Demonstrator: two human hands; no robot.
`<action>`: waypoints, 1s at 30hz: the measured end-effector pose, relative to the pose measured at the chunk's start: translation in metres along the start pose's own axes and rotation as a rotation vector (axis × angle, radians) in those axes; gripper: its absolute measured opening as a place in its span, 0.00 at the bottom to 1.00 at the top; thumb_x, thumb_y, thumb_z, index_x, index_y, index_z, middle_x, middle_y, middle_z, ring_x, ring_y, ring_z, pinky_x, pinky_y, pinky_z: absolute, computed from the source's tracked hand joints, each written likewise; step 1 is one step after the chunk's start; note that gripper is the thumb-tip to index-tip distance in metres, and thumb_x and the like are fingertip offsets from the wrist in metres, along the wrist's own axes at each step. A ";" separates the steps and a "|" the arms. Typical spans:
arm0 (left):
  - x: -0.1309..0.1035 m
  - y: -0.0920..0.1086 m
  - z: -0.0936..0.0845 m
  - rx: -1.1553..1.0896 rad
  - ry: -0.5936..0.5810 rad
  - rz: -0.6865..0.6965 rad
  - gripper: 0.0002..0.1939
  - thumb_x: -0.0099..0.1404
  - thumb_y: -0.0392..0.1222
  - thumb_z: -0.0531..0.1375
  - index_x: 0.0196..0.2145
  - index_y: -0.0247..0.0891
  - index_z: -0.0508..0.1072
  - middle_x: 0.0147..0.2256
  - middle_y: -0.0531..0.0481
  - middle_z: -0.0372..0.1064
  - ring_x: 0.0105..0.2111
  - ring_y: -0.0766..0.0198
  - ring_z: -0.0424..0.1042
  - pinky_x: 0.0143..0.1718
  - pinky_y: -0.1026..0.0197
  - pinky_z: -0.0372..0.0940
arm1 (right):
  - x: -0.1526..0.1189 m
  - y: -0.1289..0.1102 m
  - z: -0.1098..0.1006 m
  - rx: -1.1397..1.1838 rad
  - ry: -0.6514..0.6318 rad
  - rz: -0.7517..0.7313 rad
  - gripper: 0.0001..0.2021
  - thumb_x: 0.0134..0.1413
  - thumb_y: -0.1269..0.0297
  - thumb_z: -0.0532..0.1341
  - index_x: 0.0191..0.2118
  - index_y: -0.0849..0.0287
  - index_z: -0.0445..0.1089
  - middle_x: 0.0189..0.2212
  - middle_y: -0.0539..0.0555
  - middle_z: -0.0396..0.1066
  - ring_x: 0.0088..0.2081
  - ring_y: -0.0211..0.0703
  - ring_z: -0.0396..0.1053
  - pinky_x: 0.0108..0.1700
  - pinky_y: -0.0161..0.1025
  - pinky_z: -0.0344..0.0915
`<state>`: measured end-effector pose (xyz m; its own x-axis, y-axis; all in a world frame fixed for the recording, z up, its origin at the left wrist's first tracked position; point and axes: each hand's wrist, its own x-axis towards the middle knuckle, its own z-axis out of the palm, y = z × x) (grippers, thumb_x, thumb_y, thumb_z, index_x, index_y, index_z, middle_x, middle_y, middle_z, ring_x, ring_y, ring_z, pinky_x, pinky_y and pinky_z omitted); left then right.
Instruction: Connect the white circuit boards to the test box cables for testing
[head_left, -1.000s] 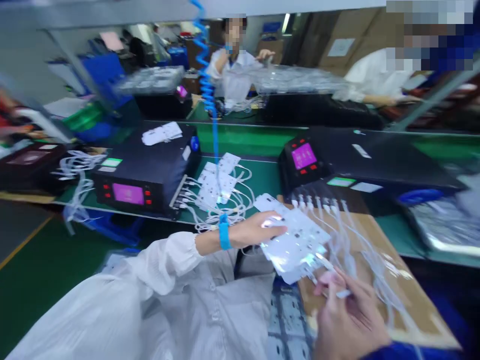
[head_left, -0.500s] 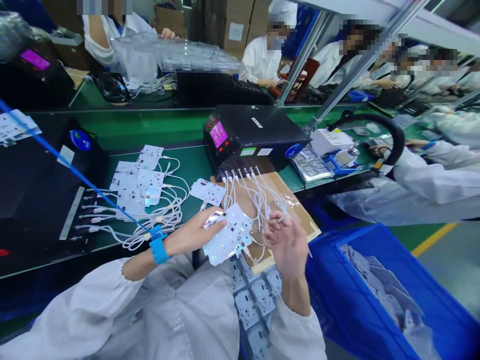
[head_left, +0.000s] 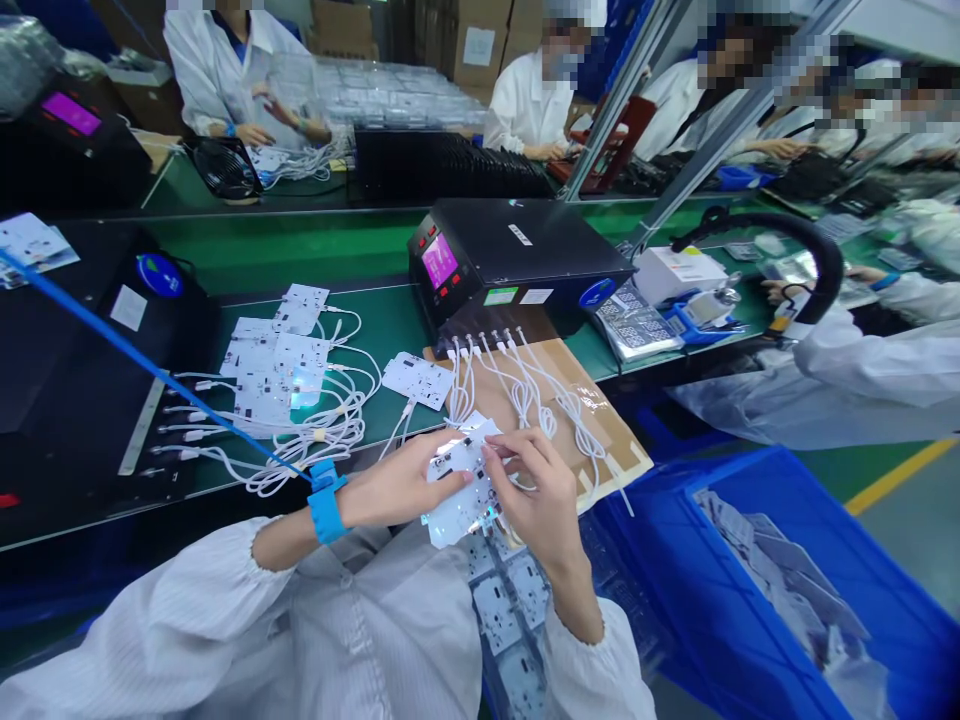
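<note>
My left hand (head_left: 409, 480), with a blue band at the wrist, is closed on a white circuit board (head_left: 454, 515), thumb on top. Small lights glow near the board's lower right edge. My right hand (head_left: 544, 490) has its thumb and fingertips pinched together at the board's upper right edge. What they grip, if anything, is hidden by the fingers. White cables (head_left: 525, 390) run from a black tester box (head_left: 517, 250) with a pink screen towards the hands. Left of them, another white board (head_left: 417, 380) lies with a cable at its lower edge.
Cabled boards (head_left: 259, 375) lie beside a second black box (head_left: 75, 380). Cardboard (head_left: 570, 370) lies under the cables. Boards fill a tray (head_left: 517, 640) below my hands. A blue bin (head_left: 675, 560) stands at right. A blue cord (head_left: 150, 375) crosses at left. Co-workers sit across the bench.
My right hand has moved left and down, from above the cables onto the board's edge. My left hand still holds the board, now slightly further right.
</note>
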<state>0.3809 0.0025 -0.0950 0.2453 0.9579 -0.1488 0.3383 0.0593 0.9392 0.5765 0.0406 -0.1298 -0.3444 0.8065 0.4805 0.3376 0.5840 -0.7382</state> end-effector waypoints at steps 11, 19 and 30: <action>-0.001 0.000 0.008 -0.049 -0.046 0.015 0.22 0.73 0.45 0.57 0.62 0.41 0.70 0.59 0.44 0.72 0.56 0.51 0.72 0.61 0.51 0.65 | -0.003 0.002 0.007 -0.075 -0.066 -0.071 0.05 0.70 0.69 0.59 0.47 0.56 0.71 0.39 0.53 0.68 0.33 0.36 0.72 0.36 0.36 0.74; 0.002 0.002 0.015 0.077 -0.022 -0.008 0.23 0.73 0.44 0.55 0.62 0.39 0.69 0.60 0.42 0.72 0.58 0.49 0.72 0.62 0.49 0.63 | -0.004 0.006 0.008 -0.111 -0.069 -0.081 0.05 0.70 0.70 0.59 0.46 0.57 0.72 0.38 0.53 0.69 0.33 0.36 0.71 0.36 0.35 0.72; 0.010 -0.003 0.019 0.097 -0.015 -0.099 0.23 0.72 0.49 0.56 0.60 0.39 0.71 0.52 0.44 0.76 0.42 0.54 0.74 0.52 0.51 0.67 | -0.086 -0.005 -0.022 -0.353 0.041 0.167 0.06 0.68 0.63 0.64 0.47 0.57 0.72 0.41 0.54 0.72 0.22 0.31 0.64 0.26 0.34 0.66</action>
<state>0.3997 0.0064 -0.1053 0.2193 0.9445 -0.2446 0.4476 0.1253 0.8854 0.6240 -0.0292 -0.1569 -0.2269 0.8918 0.3914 0.6688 0.4348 -0.6030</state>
